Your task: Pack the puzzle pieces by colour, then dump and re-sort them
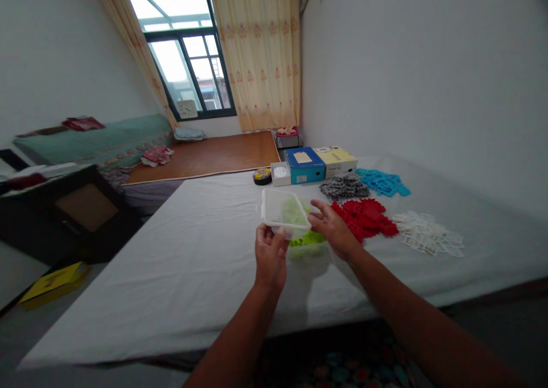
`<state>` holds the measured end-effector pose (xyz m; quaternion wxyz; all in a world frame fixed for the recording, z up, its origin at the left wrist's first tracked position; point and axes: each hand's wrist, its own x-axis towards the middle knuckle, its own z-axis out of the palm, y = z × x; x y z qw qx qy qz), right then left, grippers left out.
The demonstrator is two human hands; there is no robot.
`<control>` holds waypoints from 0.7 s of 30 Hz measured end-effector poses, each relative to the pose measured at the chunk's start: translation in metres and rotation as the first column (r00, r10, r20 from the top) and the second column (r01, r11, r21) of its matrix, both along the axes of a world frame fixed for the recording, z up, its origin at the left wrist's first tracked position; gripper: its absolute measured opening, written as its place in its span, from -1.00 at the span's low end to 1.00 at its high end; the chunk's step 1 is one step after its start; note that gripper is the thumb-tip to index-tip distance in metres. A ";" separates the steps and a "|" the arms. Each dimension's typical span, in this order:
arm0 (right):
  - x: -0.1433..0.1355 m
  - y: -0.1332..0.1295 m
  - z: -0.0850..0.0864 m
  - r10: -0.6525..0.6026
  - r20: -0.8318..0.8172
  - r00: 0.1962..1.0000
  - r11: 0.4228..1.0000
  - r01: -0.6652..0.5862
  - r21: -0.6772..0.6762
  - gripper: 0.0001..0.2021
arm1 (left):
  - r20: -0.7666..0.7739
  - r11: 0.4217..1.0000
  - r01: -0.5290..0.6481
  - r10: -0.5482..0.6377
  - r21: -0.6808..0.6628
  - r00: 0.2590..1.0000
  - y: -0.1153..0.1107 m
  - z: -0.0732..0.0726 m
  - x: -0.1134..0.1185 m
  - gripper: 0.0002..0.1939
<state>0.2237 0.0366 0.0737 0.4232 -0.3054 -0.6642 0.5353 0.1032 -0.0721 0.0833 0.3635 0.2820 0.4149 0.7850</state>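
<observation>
by the tub [306, 253], left hand [271, 255] and right hand [333, 228] gripped what was probably its lid [280, 206], not yet seated, green pieces [307, 239] inside, red pieces [366, 217] loose right of the tub.

A pale square clock [187, 109] is standing at the foot of the window [184, 34], and a patterned yellow curtain [257, 51] is hanging to the right of it. Below, a brown mat [214, 154] is stretching out, with a crumpled pink cloth [157, 156] lying near its left edge. A blue box [309, 174] and a pale yellow box [336, 161] are sitting side by side.
</observation>
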 end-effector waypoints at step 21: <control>0.039 -0.011 -0.009 -0.253 0.371 0.894 0.797 -0.025 0.604 -0.75 | -0.637 0.894 -0.045 -0.282 -0.446 0.718 -0.002 -0.020 -0.080 -0.59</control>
